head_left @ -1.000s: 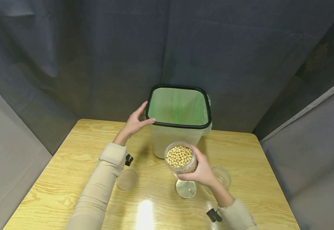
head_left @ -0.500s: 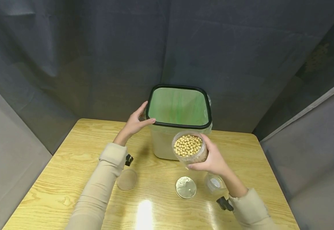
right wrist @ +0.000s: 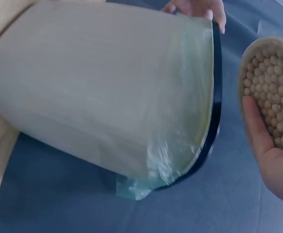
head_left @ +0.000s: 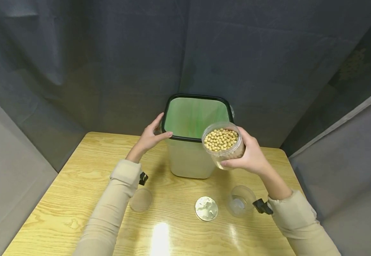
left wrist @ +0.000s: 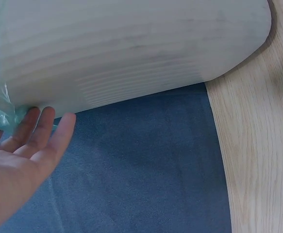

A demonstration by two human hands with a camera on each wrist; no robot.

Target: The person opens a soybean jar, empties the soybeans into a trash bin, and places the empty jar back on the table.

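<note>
while the head view shows the right hand (head_left: 252,154) curled around a clear round jar of beans (head_left: 222,144) held at the bin's (head_left: 188,161) near right corner, only the right wrist view reveals the crinkled green liner (right wrist: 146,182) under the black rim. left hand (head_left: 150,137), fingers (left wrist: 39,128) straight, rests on the bin's smooth pale wall. flat lid (head_left: 206,208) and empty clear jar (head_left: 240,201) lie on the woodgrain table (head_left: 76,199). no writing is legible.

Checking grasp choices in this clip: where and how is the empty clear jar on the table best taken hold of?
Take the empty clear jar by its round side wall, coming from the right, where the right hand is nearest. It stands upright with its mouth open upward, so a grip wrapped round the wall seems steadier than pinching the rim. The metal lid lies apart on its left, likely out of the way.
</note>
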